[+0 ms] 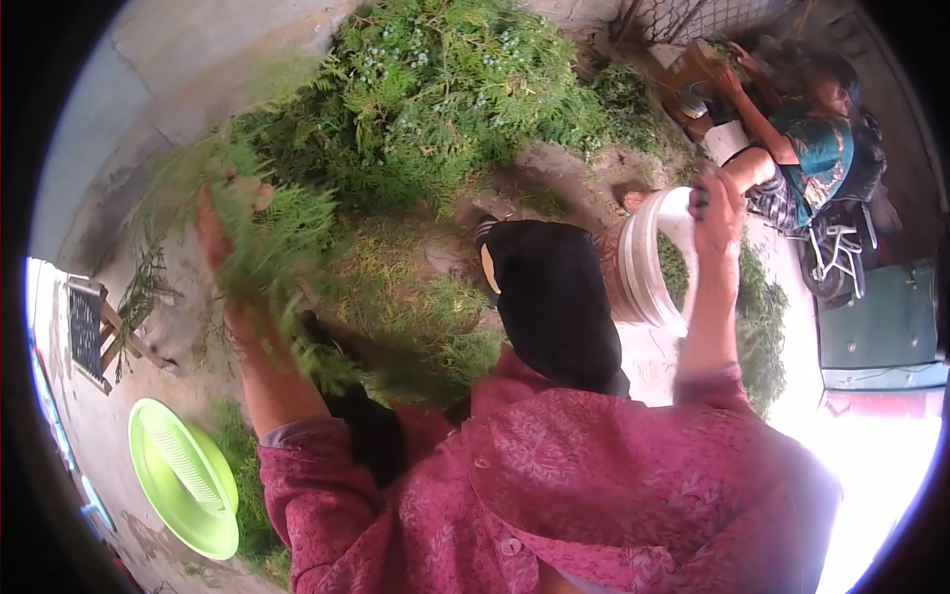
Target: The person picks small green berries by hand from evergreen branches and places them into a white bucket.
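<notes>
My left hand (216, 223), smeared by motion, is raised at the left and closed round a feathery evergreen branch (297, 218). Its flat green sprays hang down over my forearm. At the right, my right hand (720, 213) is at the rim of a white bucket (648, 262), fingers curled, with small dark green bits showing at the fingers. I cannot tell whether it grips these bits or the rim. Green pieces (673, 269) lie inside the tilted-looking bucket. Ahead is a large heap of evergreen branches (445, 89) bearing pale bluish-green cones.
Loose sprigs (416, 297) cover the ground around my dark-clad knee (554, 297). A lime-green basin with a ribbed panel (183, 475) lies at lower left, near a small wooden stool (94, 332). Another person (811, 148) sits at upper right, hands raised, near a green box (881, 317).
</notes>
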Demonstrator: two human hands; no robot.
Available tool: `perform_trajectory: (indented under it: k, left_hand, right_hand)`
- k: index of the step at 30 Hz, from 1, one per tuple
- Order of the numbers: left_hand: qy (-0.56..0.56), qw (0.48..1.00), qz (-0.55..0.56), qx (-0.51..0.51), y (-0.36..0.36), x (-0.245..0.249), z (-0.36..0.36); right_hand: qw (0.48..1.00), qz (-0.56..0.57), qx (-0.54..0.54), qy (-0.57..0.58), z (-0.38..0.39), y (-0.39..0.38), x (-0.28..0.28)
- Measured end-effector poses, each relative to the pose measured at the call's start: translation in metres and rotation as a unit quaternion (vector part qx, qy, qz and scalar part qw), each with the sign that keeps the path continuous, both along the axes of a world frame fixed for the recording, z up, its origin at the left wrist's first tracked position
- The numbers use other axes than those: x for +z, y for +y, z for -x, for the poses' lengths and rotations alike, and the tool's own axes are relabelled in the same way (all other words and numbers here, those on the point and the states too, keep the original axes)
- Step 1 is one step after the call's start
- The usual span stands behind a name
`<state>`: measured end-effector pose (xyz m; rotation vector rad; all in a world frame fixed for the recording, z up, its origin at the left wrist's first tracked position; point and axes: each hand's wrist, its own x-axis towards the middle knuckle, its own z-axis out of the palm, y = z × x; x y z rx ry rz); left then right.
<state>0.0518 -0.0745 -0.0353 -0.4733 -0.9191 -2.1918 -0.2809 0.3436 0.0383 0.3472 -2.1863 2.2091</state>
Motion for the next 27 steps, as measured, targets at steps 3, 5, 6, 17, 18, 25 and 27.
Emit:
perform_trajectory:
  k: [3, 5, 6, 17, 18, 25, 27]
  left_hand:
    - [-0.458, 0.815, -0.108, 0.338, 0.037, 0.026, 0.016]
    - [-0.500, 0.726, 0.108, 0.459, 0.038, 0.015, 0.028]
    - [-0.464, 0.739, 0.062, 0.485, 0.054, 0.021, 0.040]
    - [-0.523, 0.715, 0.258, 0.386, 0.089, 0.014, 0.070]
    - [-0.526, 0.734, 0.268, 0.336, 0.087, 0.011, 0.067]
    - [-0.627, 0.583, 0.384, 0.347, 0.071, 0.040, 0.017]
    - [-0.628, 0.587, 0.348, 0.374, 0.067, 0.051, 0.002]
  right_hand:
    - [0.756, -0.603, -0.104, 0.232, 0.048, 0.084, -0.042]
    - [0.599, -0.779, -0.043, 0.180, 0.041, 0.112, -0.063]
    - [0.621, -0.738, -0.037, 0.263, 0.053, 0.125, -0.079]
    - [0.834, -0.283, 0.444, 0.165, -0.136, -0.188, -0.022]
    - [0.817, -0.307, 0.452, 0.185, -0.154, -0.205, -0.027]
    - [0.795, -0.305, 0.498, 0.163, -0.177, -0.226, -0.170]
    - [0.728, -0.357, 0.543, 0.219, -0.207, -0.201, -0.206]
